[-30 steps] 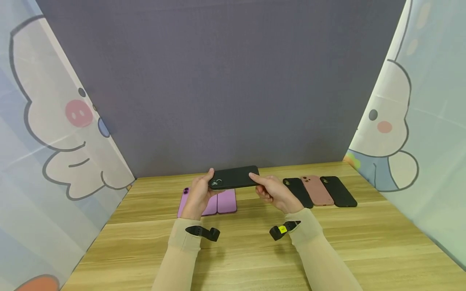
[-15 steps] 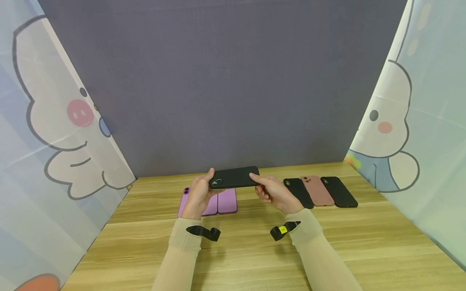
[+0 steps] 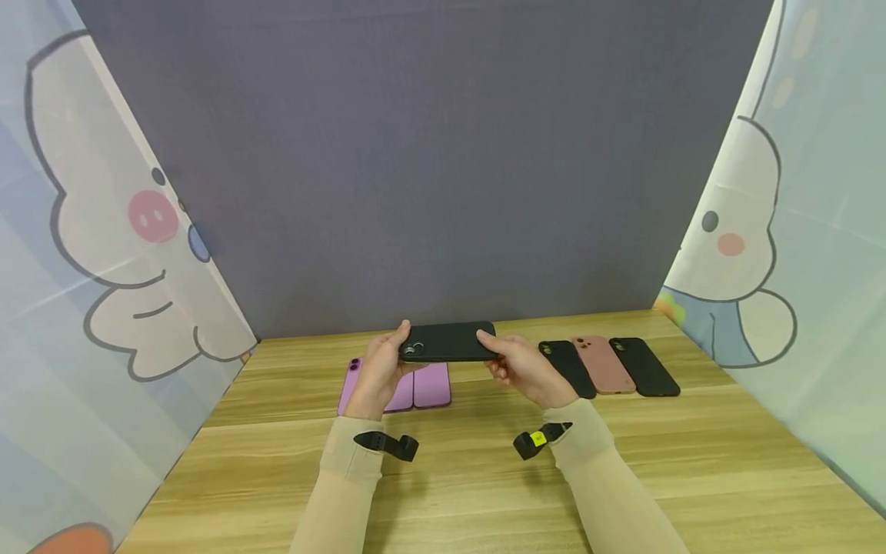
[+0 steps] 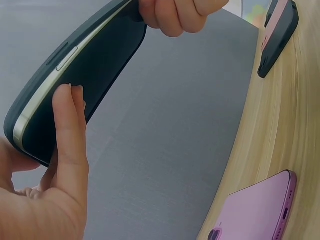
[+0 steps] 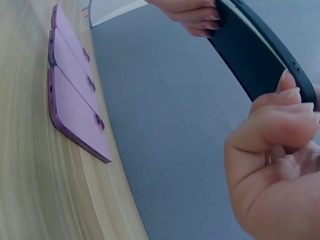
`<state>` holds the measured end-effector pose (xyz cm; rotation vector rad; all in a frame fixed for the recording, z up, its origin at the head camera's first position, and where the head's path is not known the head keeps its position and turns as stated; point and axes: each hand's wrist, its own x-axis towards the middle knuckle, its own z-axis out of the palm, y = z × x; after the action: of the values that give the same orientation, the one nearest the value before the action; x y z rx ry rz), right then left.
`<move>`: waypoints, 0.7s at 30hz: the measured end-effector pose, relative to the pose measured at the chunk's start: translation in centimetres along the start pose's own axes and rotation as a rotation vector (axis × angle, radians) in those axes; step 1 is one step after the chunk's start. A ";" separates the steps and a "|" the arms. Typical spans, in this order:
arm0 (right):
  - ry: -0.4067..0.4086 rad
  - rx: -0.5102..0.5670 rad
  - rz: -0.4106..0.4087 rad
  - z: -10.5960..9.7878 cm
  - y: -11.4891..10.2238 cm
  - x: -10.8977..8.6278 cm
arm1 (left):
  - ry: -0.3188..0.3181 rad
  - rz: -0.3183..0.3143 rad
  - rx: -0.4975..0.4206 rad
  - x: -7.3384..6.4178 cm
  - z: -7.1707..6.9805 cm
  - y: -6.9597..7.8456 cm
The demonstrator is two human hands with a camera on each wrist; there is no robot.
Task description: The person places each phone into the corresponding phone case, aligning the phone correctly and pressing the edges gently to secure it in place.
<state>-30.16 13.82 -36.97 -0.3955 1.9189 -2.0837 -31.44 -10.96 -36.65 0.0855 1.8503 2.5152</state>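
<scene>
A black phone case (image 3: 450, 341) with a phone (image 4: 95, 65) in it is held level above the table, its back facing up. My left hand (image 3: 379, 368) grips the camera end, with its thumb on the top edge and its fingers against the dark screen underneath. My right hand (image 3: 524, 366) pinches the other end, thumb on the case's back and curled fingers below. In the left wrist view, the phone's pale gold side shows along the case edge. A thin pale strip also shows beside the case in the right wrist view.
Three purple phones (image 5: 75, 100) lie side by side on the wooden table (image 3: 477, 485); my left hand partly hides them in the head view. At right lie a black case (image 3: 567, 368), a pink case (image 3: 604, 365) and another black case (image 3: 644, 367). A grey panel (image 3: 443, 169) stands behind.
The cased phone has tilted a little and its right end sits slightly lower. Both hands keep their hold and have barely moved.
</scene>
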 end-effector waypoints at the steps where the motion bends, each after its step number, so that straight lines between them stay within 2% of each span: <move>1: 0.000 0.004 0.000 0.0 0.0 0.0 | -0.004 0.001 0.002 0.0 0.0 0.0; 9: 0.048 0.060 -0.018 0.1 0.0 0.1 | -0.017 0.021 0.028 -0.1 0.0 0.1; 16: 0.082 0.087 -0.023 0.3 -0.1 0.0 | 0.013 -0.006 0.097 -0.2 0.0 0.2; 21: 0.098 0.095 -0.029 0.2 -0.1 0.0 | -0.021 -0.040 0.132 -0.3 -0.1 0.2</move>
<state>-30.06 13.60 -36.89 -0.3078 1.8688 -2.2412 -31.14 -11.12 -36.52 0.0752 1.9873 2.3551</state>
